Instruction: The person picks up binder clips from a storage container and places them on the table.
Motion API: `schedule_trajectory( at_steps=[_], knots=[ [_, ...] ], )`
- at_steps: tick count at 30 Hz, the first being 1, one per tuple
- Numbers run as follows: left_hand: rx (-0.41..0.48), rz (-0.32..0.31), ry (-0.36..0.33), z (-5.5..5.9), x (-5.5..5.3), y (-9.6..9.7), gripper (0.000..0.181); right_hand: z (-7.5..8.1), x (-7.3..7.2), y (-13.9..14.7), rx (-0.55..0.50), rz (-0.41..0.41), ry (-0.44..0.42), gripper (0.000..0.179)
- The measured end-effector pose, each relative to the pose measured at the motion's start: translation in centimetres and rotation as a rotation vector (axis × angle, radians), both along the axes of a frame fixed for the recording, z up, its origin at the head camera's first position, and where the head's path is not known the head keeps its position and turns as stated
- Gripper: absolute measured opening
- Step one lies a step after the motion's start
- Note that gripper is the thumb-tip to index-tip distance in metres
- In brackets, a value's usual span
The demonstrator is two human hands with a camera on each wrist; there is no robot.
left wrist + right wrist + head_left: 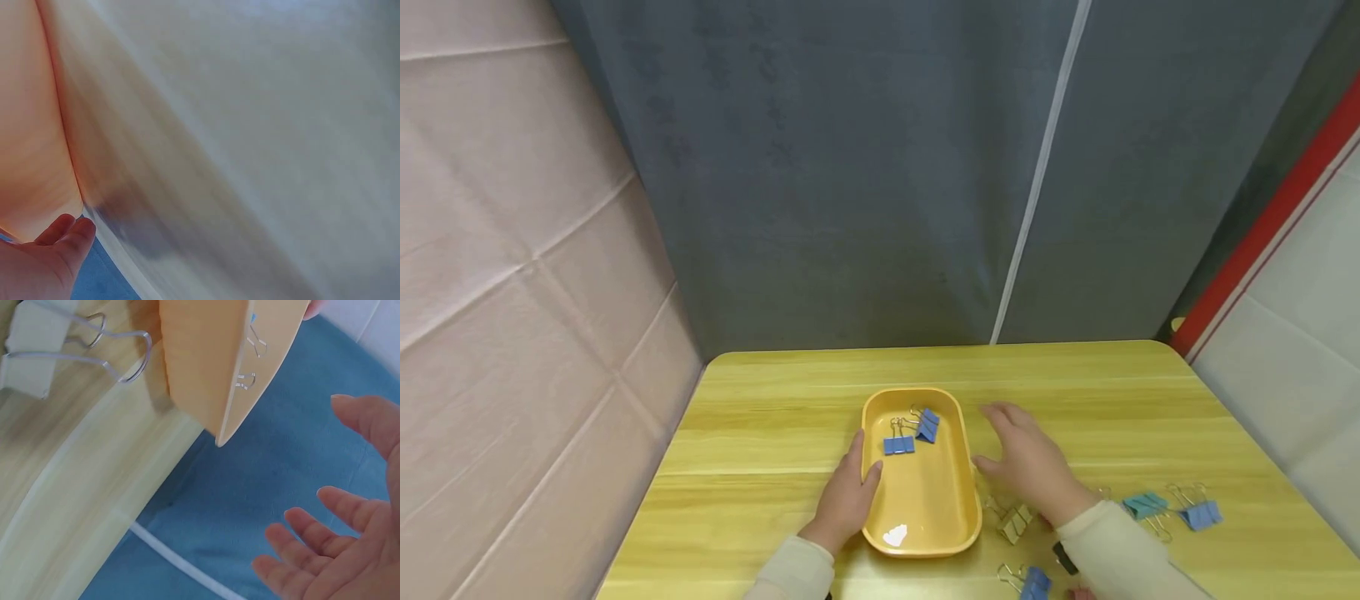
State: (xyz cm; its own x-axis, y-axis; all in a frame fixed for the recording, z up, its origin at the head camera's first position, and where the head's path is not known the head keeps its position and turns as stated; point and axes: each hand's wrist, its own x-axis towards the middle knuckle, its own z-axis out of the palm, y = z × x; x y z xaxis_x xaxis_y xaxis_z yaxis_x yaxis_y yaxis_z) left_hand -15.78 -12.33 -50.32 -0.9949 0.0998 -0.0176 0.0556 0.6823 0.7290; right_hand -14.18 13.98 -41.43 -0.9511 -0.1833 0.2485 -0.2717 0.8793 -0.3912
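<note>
A yellow tray (925,525) rests on the table with two blue binder clips (898,445) lying in its far half. My left hand (842,500) holds the tray's left side, its thumb over the rim and its fingers along the outer wall. In the left wrist view, fingertips (80,231) show beside the tray wall (31,125). To the right of the tray is my right hand (1030,458), empty, with thumb and fingers spread apart. Below it, a yellowish binder clip (1015,523) lies close to the tray's right wall.
On the right, a teal binder clip (1146,505) and a blue binder clip (1201,515) lie on the wooden table (775,417). Another blue clip (1035,583) is at the near edge of view, with a black clip (1064,558) partly under my right sleeve. A dark curtain (850,167) hangs behind.
</note>
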Motion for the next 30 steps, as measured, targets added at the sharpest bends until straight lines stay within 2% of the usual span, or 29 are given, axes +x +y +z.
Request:
schedule_trajectory(
  at_steps=[14, 20, 30],
  knots=[
    [0.008, -0.005, 0.001, 0.1, 0.2, 0.1, 0.063, -0.7, -2.1, -3.4, -0.014, 0.077, -0.038, 0.068],
    [0.01, -0.007, -0.003, 0.1, 0.4, 0.1, 0.064, -1.3, -2.9, -4.4, -0.053, 0.088, -0.04, 0.064],
    [0.016, -0.014, 0.002, -0.1, 0.7, 0.4, 0.064, -2.6, -4.2, -5.7, -0.072, 0.091, -0.105, 0.058]
  ],
)
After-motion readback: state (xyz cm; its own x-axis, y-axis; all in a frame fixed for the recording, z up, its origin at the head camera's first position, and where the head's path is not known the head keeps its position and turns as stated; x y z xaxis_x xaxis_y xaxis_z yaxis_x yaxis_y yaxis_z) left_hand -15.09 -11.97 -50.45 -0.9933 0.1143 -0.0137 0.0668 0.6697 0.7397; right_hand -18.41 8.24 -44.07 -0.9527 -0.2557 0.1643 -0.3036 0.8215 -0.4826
